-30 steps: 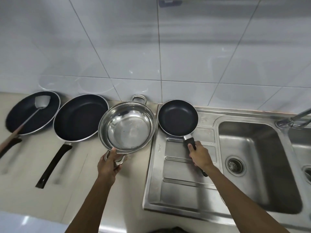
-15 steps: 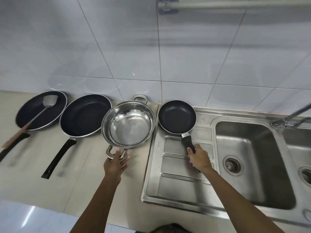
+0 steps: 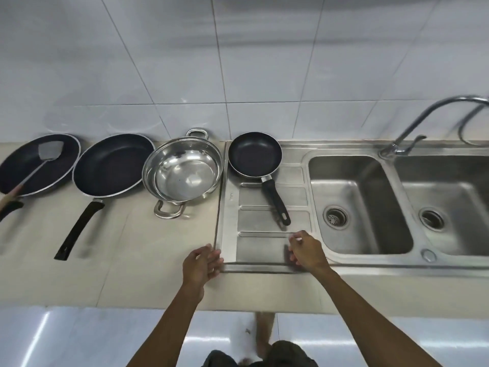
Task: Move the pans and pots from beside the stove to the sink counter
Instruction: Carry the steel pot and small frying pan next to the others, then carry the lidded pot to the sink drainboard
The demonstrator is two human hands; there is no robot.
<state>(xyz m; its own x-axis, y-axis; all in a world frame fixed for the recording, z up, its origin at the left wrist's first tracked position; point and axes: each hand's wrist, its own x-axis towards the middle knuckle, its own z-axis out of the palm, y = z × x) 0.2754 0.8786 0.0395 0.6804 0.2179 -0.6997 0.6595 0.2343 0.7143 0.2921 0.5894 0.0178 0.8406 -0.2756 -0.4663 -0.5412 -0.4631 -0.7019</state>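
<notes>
4 pieces of cookware are sitting in a row along the tiled wall. The small frying pan (image 3: 254,154) is resting on the steel drainboard (image 3: 254,250) beside the sink basin (image 3: 357,205), its black handle running toward the person and slightly right. The steel pot (image 3: 183,171) is standing on the beige counter (image 3: 132,274) just left of the drainboard edge, 1 loop handle facing the person. Further left, the large frying pan (image 3: 112,164) and the pan holding a spatula (image 3: 37,165) are lying on the same counter, apparently already set down.

Both hands are hovering empty near the front edge. The left hand (image 3: 202,264) is holding nothing, fingers loosely spread over the drainboard's left corner. The right hand (image 3: 307,251) is also gripping nothing, fingers half curled, just short of the small pan's handle tip.

The pot's near handle is lying ahead and left of the left hand, which is nearer to it. Whether anything remains beside the stove cannot be told.
</notes>
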